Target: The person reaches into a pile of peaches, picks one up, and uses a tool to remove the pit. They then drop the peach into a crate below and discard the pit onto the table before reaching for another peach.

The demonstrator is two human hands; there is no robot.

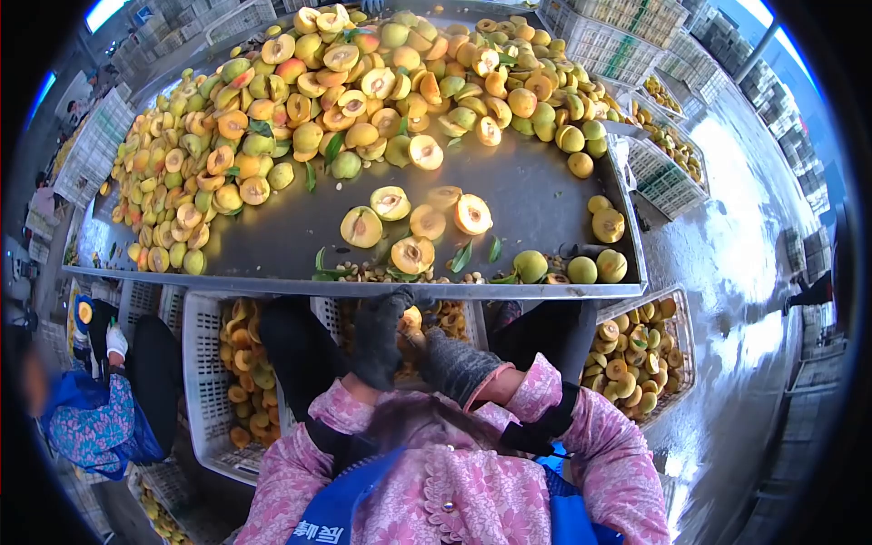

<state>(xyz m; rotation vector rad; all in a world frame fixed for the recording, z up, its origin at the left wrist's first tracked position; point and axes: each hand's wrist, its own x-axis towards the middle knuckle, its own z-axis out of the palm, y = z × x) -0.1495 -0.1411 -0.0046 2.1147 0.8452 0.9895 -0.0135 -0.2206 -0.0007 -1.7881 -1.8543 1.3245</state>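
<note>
My left hand, in a dark grey glove, is at the table's front edge with its fingers closed round a yellow-orange fruit piece. Close beside it on the right, my right hand, in a grey knitted glove, is curled with its fingertips near the same fruit; what it grips is hidden. Just beyond the edge, halved fruits lie cut side up on the metal table, with small pits and green leaves around them. A large heap of halved fruits covers the far side.
Crates of fruit halves stand at the left, between my knees, and at the right. A co-worker sits at far left, wearing a white glove. More crates stand beyond the table's right edge, on a wet floor.
</note>
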